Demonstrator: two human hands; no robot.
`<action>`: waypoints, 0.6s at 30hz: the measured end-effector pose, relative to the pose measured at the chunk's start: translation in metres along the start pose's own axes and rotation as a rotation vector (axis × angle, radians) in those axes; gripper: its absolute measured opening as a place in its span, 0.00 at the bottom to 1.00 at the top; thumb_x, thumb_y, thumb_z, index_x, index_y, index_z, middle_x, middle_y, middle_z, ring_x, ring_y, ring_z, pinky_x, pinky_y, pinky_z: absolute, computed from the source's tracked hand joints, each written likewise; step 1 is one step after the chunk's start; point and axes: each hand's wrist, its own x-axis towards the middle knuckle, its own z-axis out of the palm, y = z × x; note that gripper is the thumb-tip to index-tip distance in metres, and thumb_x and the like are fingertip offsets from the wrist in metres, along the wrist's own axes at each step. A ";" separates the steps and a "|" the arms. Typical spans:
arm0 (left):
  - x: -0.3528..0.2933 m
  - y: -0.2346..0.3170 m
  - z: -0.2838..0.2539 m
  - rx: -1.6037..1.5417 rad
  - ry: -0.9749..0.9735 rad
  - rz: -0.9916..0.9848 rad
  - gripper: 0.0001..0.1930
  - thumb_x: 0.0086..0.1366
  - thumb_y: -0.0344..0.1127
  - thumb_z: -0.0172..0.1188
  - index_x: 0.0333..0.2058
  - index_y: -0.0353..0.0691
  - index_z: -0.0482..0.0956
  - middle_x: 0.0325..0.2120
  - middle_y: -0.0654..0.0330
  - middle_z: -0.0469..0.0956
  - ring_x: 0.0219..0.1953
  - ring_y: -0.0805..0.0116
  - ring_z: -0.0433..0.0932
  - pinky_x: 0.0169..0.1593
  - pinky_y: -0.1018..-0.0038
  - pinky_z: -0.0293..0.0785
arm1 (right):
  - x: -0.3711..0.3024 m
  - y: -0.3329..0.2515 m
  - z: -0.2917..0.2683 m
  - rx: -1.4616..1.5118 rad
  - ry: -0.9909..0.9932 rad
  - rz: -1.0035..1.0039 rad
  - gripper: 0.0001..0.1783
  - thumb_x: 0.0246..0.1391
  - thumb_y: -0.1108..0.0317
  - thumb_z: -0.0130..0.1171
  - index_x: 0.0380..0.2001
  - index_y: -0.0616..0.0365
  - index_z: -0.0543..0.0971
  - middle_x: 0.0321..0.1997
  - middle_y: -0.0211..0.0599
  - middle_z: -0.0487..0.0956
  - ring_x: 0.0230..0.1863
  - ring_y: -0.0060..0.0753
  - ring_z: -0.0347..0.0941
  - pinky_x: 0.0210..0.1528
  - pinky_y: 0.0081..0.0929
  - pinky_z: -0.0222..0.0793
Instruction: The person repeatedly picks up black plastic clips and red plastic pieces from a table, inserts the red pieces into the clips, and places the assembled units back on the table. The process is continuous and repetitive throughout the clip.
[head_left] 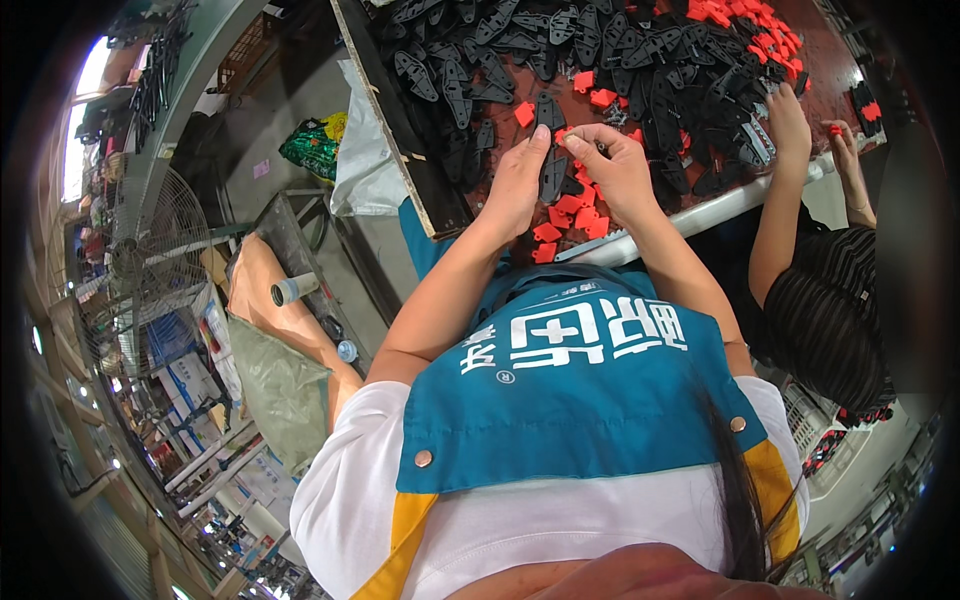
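Observation:
Near the front of the workbench, my left hand [518, 182] is closed on a long, flat black plastic part [552, 178] with tapered ends. My right hand [622, 172] is beside it, thumb and finger pinched at a small red plastic piece [561, 136] against the black part's upper half. The right fingers partly cover that piece, so I cannot tell whether it is seated. Below the hands lies a loose group of red plastic pieces [566, 206]. Beyond them spreads a large heap of similar black parts [600, 45].
A raised board edge [400, 150] bounds the reddish bench [505, 88] on the left. More red pieces [770, 40] lie at the far right. A co-worker's hands [788, 120] are over the bench to my right. A standing fan [150, 240] and a cardboard piece [265, 285] are at left.

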 end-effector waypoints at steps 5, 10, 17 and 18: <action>0.002 -0.003 -0.003 0.204 0.041 0.084 0.22 0.69 0.51 0.45 0.38 0.33 0.74 0.24 0.62 0.75 0.25 0.74 0.72 0.29 0.77 0.67 | 0.001 0.004 -0.003 0.011 -0.046 0.098 0.10 0.54 0.67 0.59 0.35 0.64 0.79 0.24 0.23 0.75 0.21 0.09 0.60 0.23 0.11 0.55; 0.011 0.001 -0.017 0.927 0.049 0.282 0.25 0.66 0.52 0.48 0.37 0.28 0.71 0.28 0.42 0.76 0.33 0.49 0.77 0.36 0.63 0.71 | 0.005 0.012 -0.008 0.096 -0.049 0.246 0.10 0.53 0.65 0.60 0.34 0.60 0.79 0.18 0.17 0.68 0.17 0.08 0.54 0.18 0.11 0.46; 0.082 0.051 -0.058 1.640 0.142 0.336 0.27 0.57 0.53 0.58 0.40 0.31 0.68 0.34 0.44 0.77 0.37 0.46 0.77 0.39 0.59 0.75 | 0.069 0.016 -0.078 0.309 0.356 0.035 0.08 0.51 0.68 0.62 0.33 0.60 0.79 0.14 0.13 0.59 0.13 0.09 0.48 0.15 0.14 0.42; 0.099 0.053 -0.071 1.794 0.240 0.258 0.27 0.56 0.51 0.60 0.41 0.32 0.68 0.40 0.45 0.75 0.39 0.46 0.77 0.40 0.59 0.75 | 0.074 0.010 -0.088 0.380 0.394 0.044 0.09 0.54 0.69 0.59 0.37 0.63 0.78 0.15 0.16 0.58 0.14 0.11 0.48 0.16 0.14 0.44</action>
